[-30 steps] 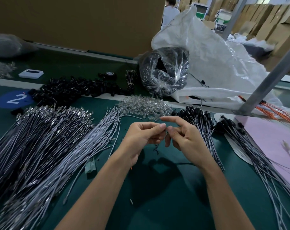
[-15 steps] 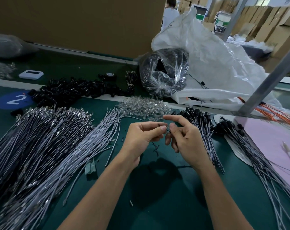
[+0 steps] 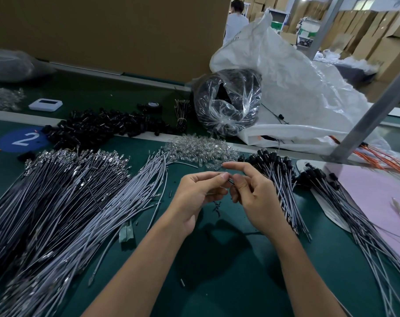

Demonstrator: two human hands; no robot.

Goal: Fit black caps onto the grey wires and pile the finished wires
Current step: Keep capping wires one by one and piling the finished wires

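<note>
My left hand (image 3: 198, 194) and my right hand (image 3: 255, 197) meet fingertip to fingertip above the green table (image 3: 228, 271). Between them they pinch a thin dark wire piece (image 3: 230, 180), mostly hidden by the fingers. My right index finger points out straight. A big heap of uncapped grey wires (image 3: 64, 209) covers the left side. Loose black caps (image 3: 103, 126) lie in a heap at the back left. Two bundles of capped wires (image 3: 283, 188) lie to the right of my hands.
A pile of clear small parts (image 3: 199, 151) sits just beyond my hands. Behind it stand a clear bag of black coils (image 3: 227, 100) and a large white sack (image 3: 297, 92). A grey pole (image 3: 372, 113) slants at the right over a pink sheet (image 3: 377, 202).
Both hands stay together at the same spot. The fingertips have shifted slightly on the small piece, and my right index finger stays extended.
</note>
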